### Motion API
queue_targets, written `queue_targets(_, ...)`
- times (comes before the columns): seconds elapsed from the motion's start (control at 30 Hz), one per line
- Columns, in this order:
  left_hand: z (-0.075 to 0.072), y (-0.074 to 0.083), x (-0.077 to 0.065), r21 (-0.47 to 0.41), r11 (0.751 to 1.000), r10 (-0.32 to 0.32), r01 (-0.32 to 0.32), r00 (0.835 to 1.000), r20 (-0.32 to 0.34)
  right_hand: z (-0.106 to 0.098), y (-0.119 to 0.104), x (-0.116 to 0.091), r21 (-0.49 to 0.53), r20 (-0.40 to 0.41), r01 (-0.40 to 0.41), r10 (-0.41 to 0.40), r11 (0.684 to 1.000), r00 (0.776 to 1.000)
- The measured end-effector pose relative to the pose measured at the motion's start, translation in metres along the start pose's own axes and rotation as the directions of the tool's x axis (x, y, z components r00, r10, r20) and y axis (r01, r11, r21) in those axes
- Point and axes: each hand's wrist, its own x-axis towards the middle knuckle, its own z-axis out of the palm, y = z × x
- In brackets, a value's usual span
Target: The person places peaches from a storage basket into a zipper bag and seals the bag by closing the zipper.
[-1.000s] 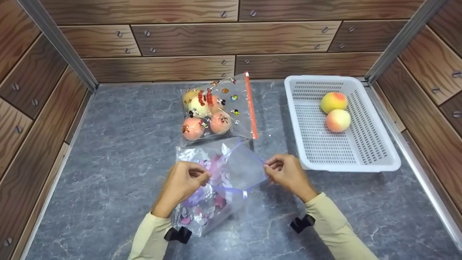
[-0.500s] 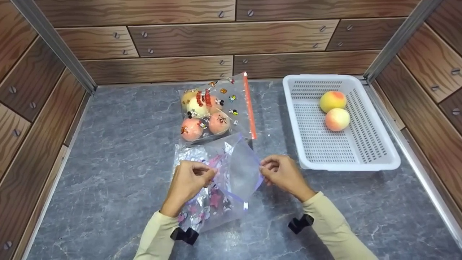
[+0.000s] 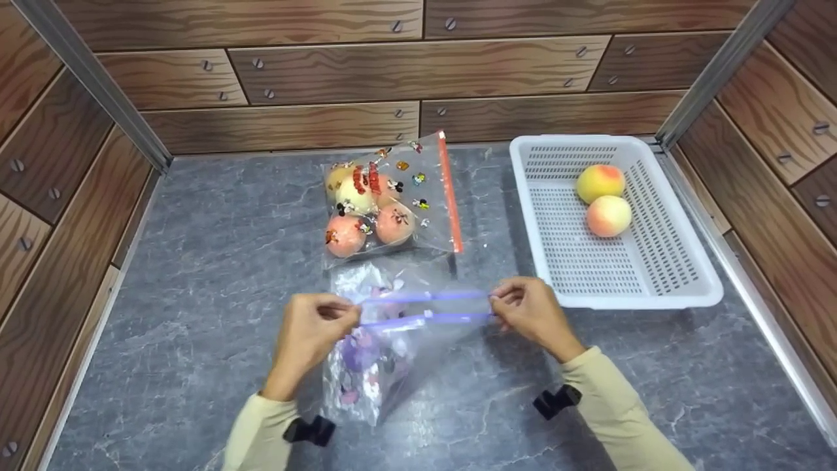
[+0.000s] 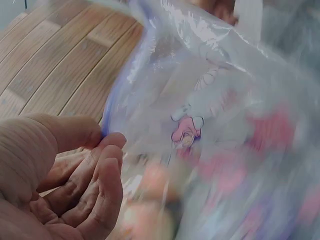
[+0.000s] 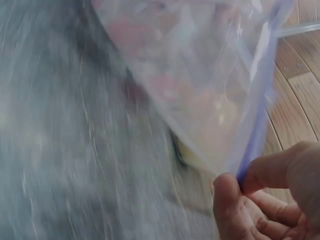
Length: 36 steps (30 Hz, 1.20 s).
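Observation:
A clear zip bag (image 3: 363, 353) with pink and purple cartoon prints and a purple zip edge hangs between both hands over the table. My left hand (image 3: 317, 327) pinches one end of its mouth between thumb and forefinger. At the other end, the right hand (image 3: 529, 313) pinches the corner the same way. The two purple zip strips run between the hands with a narrow gap. In the left wrist view the thumb and fingertip hold the purple edge (image 4: 117, 95); in the right wrist view the bag's corner (image 5: 235, 160) tapers into the pinch.
Behind lies a second zip bag (image 3: 428, 196) with an orange-red zip edge and several peaches (image 3: 346, 235) inside. A white slotted basket (image 3: 543, 261) stands at right, holding two peaches (image 3: 609, 216). Wood-patterned walls (image 3: 327, 72) enclose the grey marbled table (image 3: 216, 261).
The hands have moved apart. The bag's mouth has gone from a wide, slack gap to two nearly straight strips. The filled bag and basket have not moved.

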Motion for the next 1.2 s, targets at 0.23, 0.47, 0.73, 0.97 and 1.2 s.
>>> queue_targets(0.23, -0.014, 0.001, 0.000, 0.227, 0.971, 0.081, -0.079, 0.997, -0.002, -0.012, -0.005, -0.002, -0.101, 0.035, 0.067, -0.064, 0.993, 0.997)
queue_targets(0.47, 0.003, 0.012, 0.006, 0.284, 0.950, 0.132, -0.133, 0.991, 0.023, -0.013, -0.001, 0.000, -0.081, 0.090, 0.068, -0.061, 0.994, 0.994)
queue_targets(0.73, 0.024, 0.020, 0.013, 0.056, 0.992, 0.113, -0.116, 0.992, 0.049, -0.009, -0.001, 0.002, 0.045, 0.194, 0.049, -0.057, 0.998, 0.979)
queue_targets(0.97, 0.031, 0.016, 0.008, 0.038, 0.993, 0.112, -0.113, 0.993, 0.022, -0.017, -0.014, 0.003, 0.062, 0.179, 0.058, -0.068, 0.996, 0.981)
queue_targets(1.2, 0.031, 0.014, 0.007, -0.025, 0.993, 0.116, -0.115, 0.993, 0.032, -0.071, -0.039, 0.022, -0.113, -0.049, 0.149, -0.156, 0.982, 0.987)
